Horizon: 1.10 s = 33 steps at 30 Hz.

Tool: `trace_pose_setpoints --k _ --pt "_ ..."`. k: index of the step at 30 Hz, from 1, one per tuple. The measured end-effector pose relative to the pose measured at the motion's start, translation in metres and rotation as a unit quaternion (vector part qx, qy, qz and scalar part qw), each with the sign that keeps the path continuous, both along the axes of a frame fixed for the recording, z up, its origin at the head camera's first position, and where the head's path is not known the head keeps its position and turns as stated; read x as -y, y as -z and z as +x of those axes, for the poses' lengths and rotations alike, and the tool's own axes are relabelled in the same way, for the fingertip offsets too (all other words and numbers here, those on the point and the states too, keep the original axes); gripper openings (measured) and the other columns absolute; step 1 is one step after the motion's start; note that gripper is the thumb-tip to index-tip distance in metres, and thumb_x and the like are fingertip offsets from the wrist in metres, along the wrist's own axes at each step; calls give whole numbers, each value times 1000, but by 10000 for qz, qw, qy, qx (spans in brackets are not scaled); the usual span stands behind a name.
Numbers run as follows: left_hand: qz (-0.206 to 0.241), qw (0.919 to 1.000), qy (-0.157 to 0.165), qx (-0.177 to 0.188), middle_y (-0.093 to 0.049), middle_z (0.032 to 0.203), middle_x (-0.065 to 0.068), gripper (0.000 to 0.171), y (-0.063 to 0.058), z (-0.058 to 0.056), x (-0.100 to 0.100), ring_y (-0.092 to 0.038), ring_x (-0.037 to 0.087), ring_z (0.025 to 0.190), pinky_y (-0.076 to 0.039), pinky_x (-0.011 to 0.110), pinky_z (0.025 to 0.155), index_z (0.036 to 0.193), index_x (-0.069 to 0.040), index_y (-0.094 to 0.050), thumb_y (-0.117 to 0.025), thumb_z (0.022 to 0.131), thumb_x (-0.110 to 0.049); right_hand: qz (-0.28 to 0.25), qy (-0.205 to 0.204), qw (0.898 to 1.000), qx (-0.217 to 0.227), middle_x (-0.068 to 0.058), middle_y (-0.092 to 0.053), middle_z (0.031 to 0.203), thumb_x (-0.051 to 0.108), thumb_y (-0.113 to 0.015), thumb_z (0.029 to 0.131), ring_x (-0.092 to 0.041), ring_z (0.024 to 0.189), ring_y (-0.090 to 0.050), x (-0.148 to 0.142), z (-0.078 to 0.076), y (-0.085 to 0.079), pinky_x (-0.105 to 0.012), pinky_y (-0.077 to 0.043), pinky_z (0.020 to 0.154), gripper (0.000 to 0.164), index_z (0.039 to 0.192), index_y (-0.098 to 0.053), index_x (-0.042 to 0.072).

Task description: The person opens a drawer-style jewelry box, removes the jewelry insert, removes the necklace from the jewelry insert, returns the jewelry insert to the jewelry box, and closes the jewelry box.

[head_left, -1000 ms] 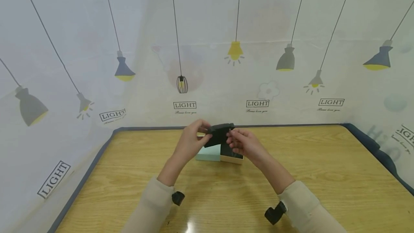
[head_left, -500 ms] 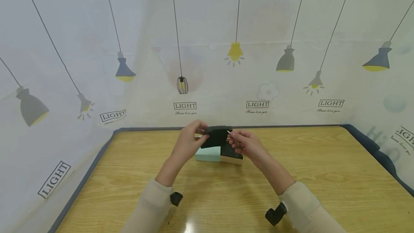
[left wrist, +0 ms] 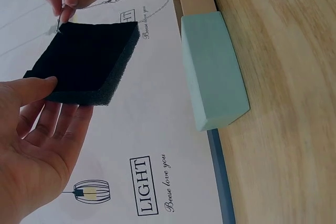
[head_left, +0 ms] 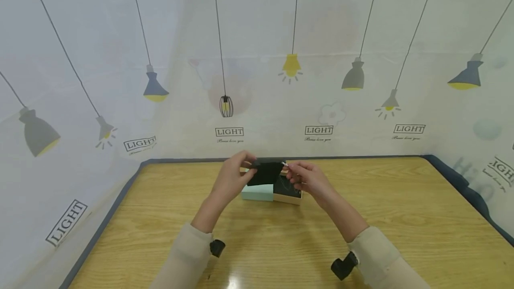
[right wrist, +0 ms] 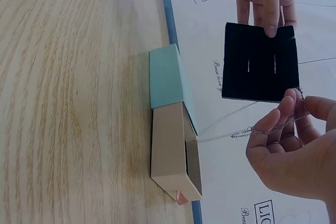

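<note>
My left hand [head_left: 234, 175] pinches one edge of a square black foam pad [left wrist: 86, 56], thumb on its face and fingers behind. Two narrow slits show in the pad in the right wrist view. At the opposite edge, my right hand [right wrist: 294, 156] pinches a thin silver chain necklace [left wrist: 112, 0] at the pad's corner. Part of the chain lies across the right fingers, and a loop of it hangs down. Below the hands on the table lies a small box, with a mint green sleeve [left wrist: 218, 72] and a beige drawer [right wrist: 168, 142] sticking out of it.
The wooden table [head_left: 265, 244] has a dark blue border [head_left: 180, 160] along its back. Behind it hangs a pale backdrop [head_left: 257, 70] printed with lamps and lettering. A ribbon tab [right wrist: 181, 197] shows at the drawer's end.
The pad has shifted slightly left and down, its face turning toward the head camera. A gap has opened between pad and right hand, where silver chain now shows. The box has stayed put.
</note>
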<state>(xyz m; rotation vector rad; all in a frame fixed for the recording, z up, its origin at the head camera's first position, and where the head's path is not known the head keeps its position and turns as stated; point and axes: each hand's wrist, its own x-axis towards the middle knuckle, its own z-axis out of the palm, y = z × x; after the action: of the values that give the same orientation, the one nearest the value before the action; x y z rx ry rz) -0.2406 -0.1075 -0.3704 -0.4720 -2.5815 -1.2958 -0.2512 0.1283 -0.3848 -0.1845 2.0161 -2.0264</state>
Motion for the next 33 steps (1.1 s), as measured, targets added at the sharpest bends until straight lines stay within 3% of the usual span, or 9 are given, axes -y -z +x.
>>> trace_pose_setpoints --k 6,15,24,33 --pt "-27 10000 -10 11 -68 115 8 20 2 -1 -1 -69 23 106 -62 32 84 109 -9 -64 -69 92 -1 -19 -5 10000 -43 9 -64 80 24 -54 103 -3 71 -57 -3 0 -1 -17 -50 63 19 104 -67 11" --pt "-92 9999 20 38 -68 115 7 20 3 -2 0 -69 23 106 -62 33 84 110 -10 -64 -69 92 -2 23 -53 9999 -126 8 -63 81 25 -50 105 -6 73 -56 -6 -1 -2 -17 -48 62 27 113 -64 3" --pt "-134 9999 71 58 -68 115 8 19 3 -2 1 -69 24 106 -62 34 85 109 -10 -64 -69 92 -2 -128 -83 9997 -170 7 -65 84 27 -52 105 -7 77 -58 -10 -3 -8 -20 -53 69 24 109 -66 8" --pt "-207 9986 451 160 -68 114 7 18 5 -1 5 -69 23 105 -62 31 84 108 -10 -64 -68 92 -2 -222 -39 9995 -198 8 -64 84 26 -51 105 -7 78 -58 -14 -3 -9 -20 -52 70 21 107 -66 12"
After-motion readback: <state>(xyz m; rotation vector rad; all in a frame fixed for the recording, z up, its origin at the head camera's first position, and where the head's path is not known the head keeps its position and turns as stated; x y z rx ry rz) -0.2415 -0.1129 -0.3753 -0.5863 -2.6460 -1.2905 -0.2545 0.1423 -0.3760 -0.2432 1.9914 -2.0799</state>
